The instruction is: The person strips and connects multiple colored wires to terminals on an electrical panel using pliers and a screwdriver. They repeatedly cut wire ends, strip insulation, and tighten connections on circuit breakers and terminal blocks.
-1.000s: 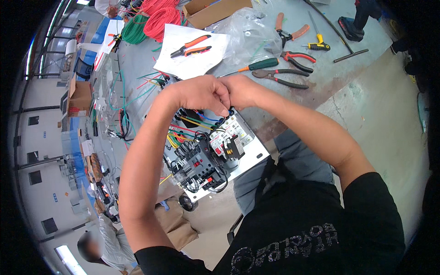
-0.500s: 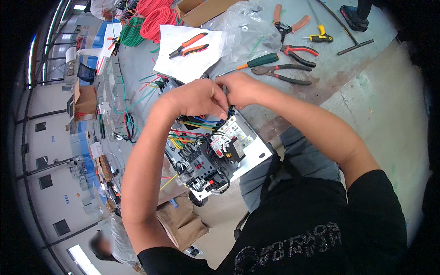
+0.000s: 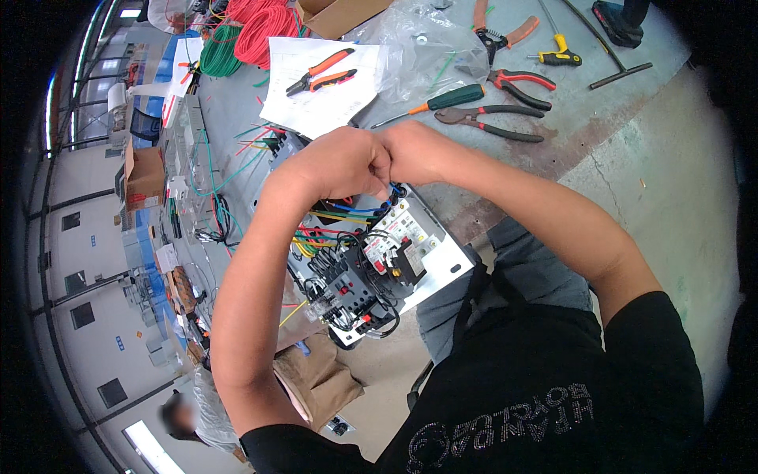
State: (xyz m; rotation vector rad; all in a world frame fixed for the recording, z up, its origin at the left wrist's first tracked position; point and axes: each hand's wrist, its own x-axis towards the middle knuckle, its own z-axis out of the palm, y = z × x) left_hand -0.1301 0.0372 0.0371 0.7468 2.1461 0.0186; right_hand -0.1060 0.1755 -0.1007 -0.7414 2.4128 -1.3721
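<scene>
A white metal mounting plate (image 3: 442, 274) carries electrical parts, tilted at the table's near edge by my lap. On it sit a dark grey contactor (image 3: 347, 291), a white breaker (image 3: 388, 246) and bundled black wires. Red, yellow, green and blue wires run off its left side. At the plate's far end, my left hand (image 3: 341, 164) is closed in a pinch, fingertips at a blue wire (image 3: 394, 189) by the black terminals. My right hand (image 3: 416, 153) is closed against it; its fingertips are hidden, and so is whatever they grip.
Beyond my hands lie a screwdriver (image 3: 454, 97), cable cutters (image 3: 493, 118), red-handled pliers (image 3: 519, 83) and a yellow-handled tool (image 3: 560, 55). Orange-handled wire strippers (image 3: 322, 73) rest on white paper (image 3: 276, 99). Red wire coils (image 3: 264, 35) and a plastic bag (image 3: 430, 51) are farther back.
My hands have drawn slightly closer together, still at the plate's far end. More of the blue wire and black terminals shows below my fingertips. The whole view has shifted a little.
</scene>
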